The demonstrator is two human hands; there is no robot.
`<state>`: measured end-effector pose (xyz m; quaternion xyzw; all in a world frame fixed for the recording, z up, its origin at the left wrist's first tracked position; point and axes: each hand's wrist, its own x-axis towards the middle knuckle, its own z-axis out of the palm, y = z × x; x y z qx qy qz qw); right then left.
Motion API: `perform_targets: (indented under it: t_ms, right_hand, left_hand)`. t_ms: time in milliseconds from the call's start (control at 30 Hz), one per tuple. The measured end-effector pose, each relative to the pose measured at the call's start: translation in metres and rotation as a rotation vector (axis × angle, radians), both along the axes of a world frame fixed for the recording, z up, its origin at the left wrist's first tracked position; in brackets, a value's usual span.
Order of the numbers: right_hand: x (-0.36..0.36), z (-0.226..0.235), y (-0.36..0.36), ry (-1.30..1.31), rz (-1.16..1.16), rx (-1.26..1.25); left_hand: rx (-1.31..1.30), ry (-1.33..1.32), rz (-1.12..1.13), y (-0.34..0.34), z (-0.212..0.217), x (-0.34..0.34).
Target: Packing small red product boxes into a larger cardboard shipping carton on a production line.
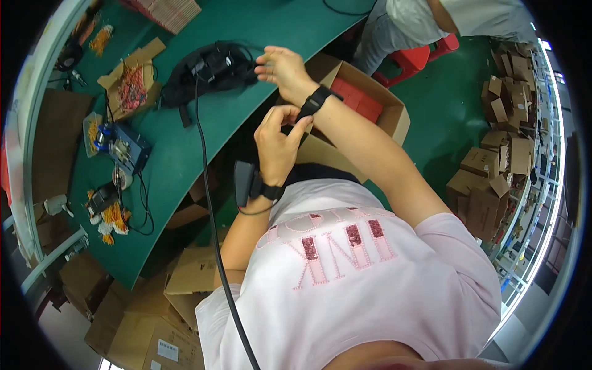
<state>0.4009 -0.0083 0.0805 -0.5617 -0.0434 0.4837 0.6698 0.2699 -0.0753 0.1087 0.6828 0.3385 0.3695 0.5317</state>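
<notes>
My left hand [277,145] pinches a black wristband [316,100] strapped on my right wrist, thumb and fingers closed on the strap. A black device [245,182] with a thin cable is strapped to my left wrist. My right hand [282,68] is raised above it with loosely curled fingers and holds nothing I can see. It hovers at the edge of the green table [185,154], next to a black bundle of gear and cables [209,68]. My pink shirt fills the lower part of the view.
An open cardboard box with red items [364,102] stands beside my right forearm. On the table lie a cardboard tray of red parts [132,86], a blue device [123,145] and orange wire pieces [111,216]. Cardboard boxes [185,277] crowd the floor; another person sits on a red stool [425,55].
</notes>
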Motion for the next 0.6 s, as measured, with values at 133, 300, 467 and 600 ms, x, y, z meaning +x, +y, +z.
perform_targets:
  t_ms: [133, 300, 467, 600]
  right_hand:
    - [-0.010, -0.024, 0.014, -0.294, 0.014, 0.091]
    - [-0.021, -0.038, 0.021, -0.420, 0.114, 0.121]
    - [-0.023, -0.002, 0.016, -0.927, 0.410, 0.121]
    - [-0.007, 0.001, 0.007, -0.956, 0.830, 0.142]
  left_hand:
    - [-0.036, 0.153, 0.065, 0.009, 0.009, -0.011]
    - [-0.738, -0.066, -0.139, 0.027, 0.008, -0.029]
    - [-1.198, -0.205, -0.257, 0.066, 0.054, -0.057]
    - [-1.356, -0.446, -0.245, 0.103, 0.050, -0.067]
